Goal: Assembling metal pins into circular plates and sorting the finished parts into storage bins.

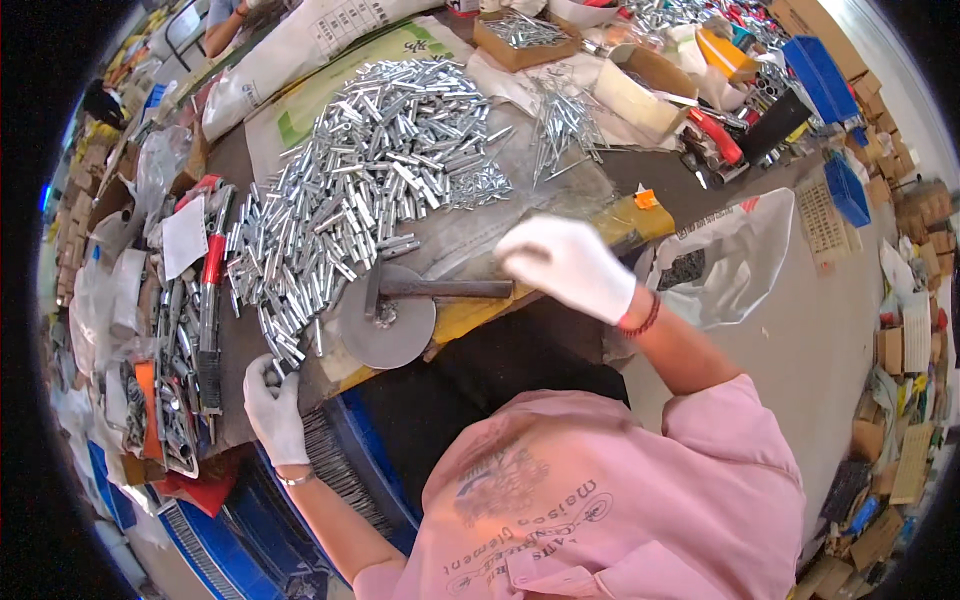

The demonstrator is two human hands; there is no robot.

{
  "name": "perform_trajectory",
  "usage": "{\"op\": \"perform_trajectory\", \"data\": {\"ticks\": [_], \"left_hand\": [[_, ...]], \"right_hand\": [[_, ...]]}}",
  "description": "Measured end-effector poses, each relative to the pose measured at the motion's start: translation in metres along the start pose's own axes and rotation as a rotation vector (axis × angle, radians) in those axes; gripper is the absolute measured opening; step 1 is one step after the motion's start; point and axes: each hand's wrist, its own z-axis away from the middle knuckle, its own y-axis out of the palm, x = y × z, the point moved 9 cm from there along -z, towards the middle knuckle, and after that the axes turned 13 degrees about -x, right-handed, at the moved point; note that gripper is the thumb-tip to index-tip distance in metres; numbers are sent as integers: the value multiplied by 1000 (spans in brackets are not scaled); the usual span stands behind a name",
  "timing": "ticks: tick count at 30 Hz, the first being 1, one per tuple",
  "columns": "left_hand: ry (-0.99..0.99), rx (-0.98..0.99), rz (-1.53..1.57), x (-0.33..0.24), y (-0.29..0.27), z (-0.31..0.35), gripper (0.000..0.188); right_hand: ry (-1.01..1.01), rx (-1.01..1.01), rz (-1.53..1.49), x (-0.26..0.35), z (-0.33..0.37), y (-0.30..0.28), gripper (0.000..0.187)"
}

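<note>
My left hand [273, 412], in a white glove, is at the table's near edge beside the lower end of a pile of silver metal sleeves [370, 160]. Its fingers are bent together around something small and dark, too hidden to name. Also white-gloved, my right hand [570, 265] hovers over the yellow front edge with curled fingers; whatever they may hold is out of sight. Between the hands lies a hammer [450, 288], its head resting on a round grey disc [385, 335]. Small silver pins [478, 186] and long thin nails [562, 130] lie beyond.
At the right, an opened white bag [740, 250] hangs beside the table with dark small parts inside. A tray of tools [170, 400] stands at left, near a red-handled tool [212, 262]. Boxes and blue bins [820, 78] crowd the far right. Another person's arm [222, 35] shows at far left.
</note>
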Motion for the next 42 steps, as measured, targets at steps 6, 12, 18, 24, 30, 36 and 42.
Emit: {"op": "perform_trajectory", "data": {"ticks": [6, 12, 18, 24, 30, 36, 42], "left_hand": [[23, 13, 166, -42, -2, 20, 20], [356, 233, 225, -141, 27, 43, 12], [512, 293, 197, -147, 55, 61, 10], [460, 240, 200, -139, 61, 54, 10], [422, 170, 191, -124, 54, 55, 11], [405, 157, 242, -121, 57, 56, 11], [411, 143, 233, -119, 58, 59, 10]], "right_hand": [[-72, -213, 832, -110, -51, -67, 10], [-230, -1, 908, -121, -62, -39, 6], [-52, -58, 307, -53, -47, -20, 14], [542, 196, -651, 28, -3, 65, 17], [-197, 177, -25, 69, 2, 100, 4], [-475, 147, 273, 81, 7, 107, 5], [-548, 157, 301, 83, 8, 110, 8]]}}
